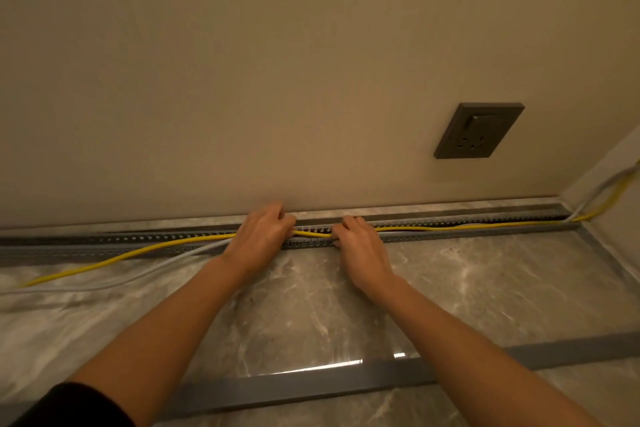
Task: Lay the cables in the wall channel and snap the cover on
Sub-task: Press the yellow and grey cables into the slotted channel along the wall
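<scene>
The channel (104,246) runs left to right along the foot of the wall (242,80), straight ahead of the person, its long axis across both forearms. Both hands meet it at mid-length: the left hand (263,236) and the right hand (360,246) sit near each other, a short stretch of slotted channel showing between them, fingers curled down over its front lip. Each grips the yellow cable (138,255). Whether the grey cable (138,276) is in either grip is hidden under the fingers. To the right of the hands the yellow cable lies inside the channel as far as the room's right corner, where both cables climb the side wall. To the left it leaves the channel over the front lip and trails with the grey one across the floor (485,288) toward its left edge. So the unlaid length lies on the left hand's side, and that hand looks better placed to feed it in along the channel while the right holds down what is seated. The cover (311,388), a long grey strip, lies on the floor nearer the person, roughly parallel to the channel and well apart from it, not yet fitted. The floor is glossy veined stone, and a dark socket (479,131) sits on the wall above the channel's right half.
</scene>
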### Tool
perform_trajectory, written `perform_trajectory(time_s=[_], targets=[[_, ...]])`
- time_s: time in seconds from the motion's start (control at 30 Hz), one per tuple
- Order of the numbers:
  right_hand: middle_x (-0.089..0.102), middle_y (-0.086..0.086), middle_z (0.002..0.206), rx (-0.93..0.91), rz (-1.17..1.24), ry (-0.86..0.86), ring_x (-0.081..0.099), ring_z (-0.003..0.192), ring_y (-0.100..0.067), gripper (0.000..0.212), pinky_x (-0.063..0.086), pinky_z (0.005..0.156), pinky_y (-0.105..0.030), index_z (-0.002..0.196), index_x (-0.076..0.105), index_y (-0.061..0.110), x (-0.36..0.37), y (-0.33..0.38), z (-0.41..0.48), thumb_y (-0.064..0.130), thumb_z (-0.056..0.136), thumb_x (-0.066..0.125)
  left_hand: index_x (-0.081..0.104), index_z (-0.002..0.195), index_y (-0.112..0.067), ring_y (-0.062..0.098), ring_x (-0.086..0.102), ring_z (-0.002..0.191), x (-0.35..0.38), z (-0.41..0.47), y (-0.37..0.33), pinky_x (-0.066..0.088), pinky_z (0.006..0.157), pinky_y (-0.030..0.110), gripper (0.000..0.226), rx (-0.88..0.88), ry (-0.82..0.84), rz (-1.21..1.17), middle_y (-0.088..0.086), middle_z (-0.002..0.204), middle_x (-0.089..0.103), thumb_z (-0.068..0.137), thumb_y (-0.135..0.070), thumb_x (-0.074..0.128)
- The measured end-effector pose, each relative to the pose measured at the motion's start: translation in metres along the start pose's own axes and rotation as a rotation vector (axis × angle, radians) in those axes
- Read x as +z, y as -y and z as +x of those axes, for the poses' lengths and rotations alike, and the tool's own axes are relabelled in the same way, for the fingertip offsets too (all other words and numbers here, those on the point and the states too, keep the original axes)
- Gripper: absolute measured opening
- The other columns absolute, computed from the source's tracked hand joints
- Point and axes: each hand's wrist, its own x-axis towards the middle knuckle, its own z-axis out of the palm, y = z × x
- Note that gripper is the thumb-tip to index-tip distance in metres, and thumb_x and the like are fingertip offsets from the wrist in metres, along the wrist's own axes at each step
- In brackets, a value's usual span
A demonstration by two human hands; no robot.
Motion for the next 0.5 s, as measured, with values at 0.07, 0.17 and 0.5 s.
perform_trajectory(time_s=[0.07, 0.17, 0.5], targets=[[0.061, -0.003, 0.064, 0.022, 0.019, -0.003, 0.062, 0.059, -0.022, 0.031, 0.047, 0.050, -0.021, 0.060, 0.068, 0.013, 0.001, 0.000, 0.000, 0.003, 0.038, 0.087, 0.057, 0.074, -0.003, 0.037, 0.059, 0.070, -0.004, 0.003, -0.004, 0.043, 0.057, 0.035, 0.015, -0.093, 0.003, -0.090, 0.020, 0.082, 0.056, 0.083, -0.013, 0.064], [0.062, -0.015, 0.087, 0.040, 0.073, 0.050, 0.063, 0.082, -0.033, 0.013, 0.050, 0.066, -0.033, 0.080, 0.070, 0.002, -0.006, 0.002, -0.002, -0.003, 0.069, 0.070, 0.047, 0.067, -0.013, 0.036, 0.057, 0.095, -0.008, 0.008, -0.010, 0.042, 0.076, 0.037, 0.025, -0.316, 0.110, -0.186, 0.017, 0.101, 0.057, 0.090, -0.021, 0.054], [0.072, -0.006, 0.083, -0.079, 0.077, 0.068, 0.070, 0.073, -0.021, 0.037, 0.057, 0.067, -0.026, 0.090, 0.072, 0.004, -0.012, -0.008, -0.026, 0.010, 0.054, 0.066, 0.061, 0.101, -0.005, 0.032, 0.057, 0.102, -0.009, 0.010, -0.024, 0.043, 0.078, 0.036, 0.027, -0.241, 0.145, -0.113, 0.013, 0.110, 0.057, 0.094, -0.027, 0.048]])
